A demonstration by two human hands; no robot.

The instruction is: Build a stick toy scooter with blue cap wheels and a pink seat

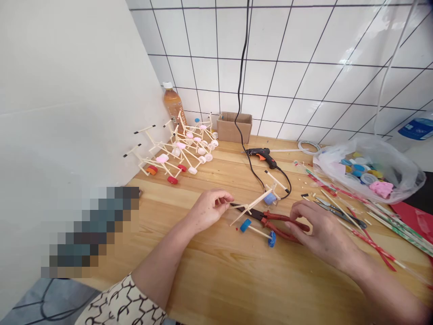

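My left hand point(210, 209) pinches the end of a small frame of wooden sticks point(246, 210) above the tabletop. The frame crosses the jaws of red-handled pliers point(282, 224), and my right hand point(321, 230) has its fingers closed over the pliers' handles. Just below the pliers lies a stick axle with blue bottle-cap wheels point(257, 233). Beyond them stands another stick piece with a blue cap point(271, 193).
A black hot glue gun point(262, 157) and its cord lie behind my hands. Stick-and-cap vehicles point(179, 151) are piled at the back left, near an orange drink bottle point(173, 104) and a cardboard box point(234, 127). On the right are scissors point(340, 214), patterned strips, and a plastic bag of caps point(368, 171).
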